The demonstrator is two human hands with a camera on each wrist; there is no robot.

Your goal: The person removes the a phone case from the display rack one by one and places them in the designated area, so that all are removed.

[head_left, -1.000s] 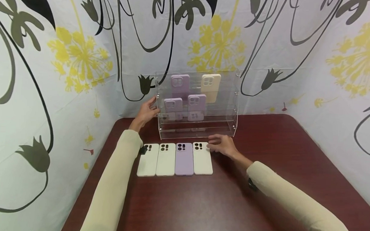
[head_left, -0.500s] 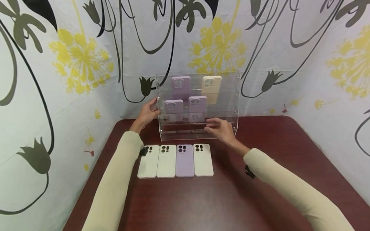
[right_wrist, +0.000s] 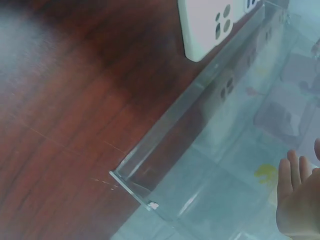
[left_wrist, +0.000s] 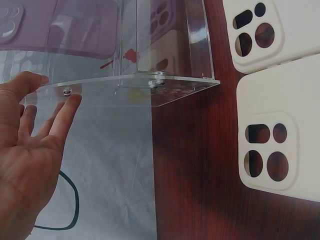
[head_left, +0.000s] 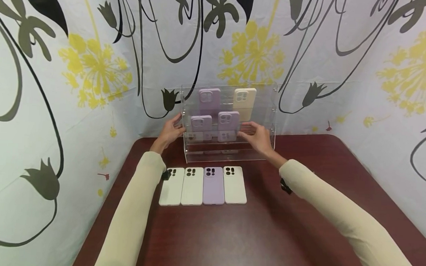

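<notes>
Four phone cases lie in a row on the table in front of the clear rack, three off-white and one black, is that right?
Not quite: the head view shows that the odd phone case is lilac, not black. The rest of it stands.

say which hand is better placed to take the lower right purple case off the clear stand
Likely right: the right hand is beside that purple case, seemingly holding nothing. The left hand is farther away, holding the clear stand by its left side.

hands (left_wrist: 32, 155) (right_wrist: 298, 205) partly outside both wrist views
</notes>
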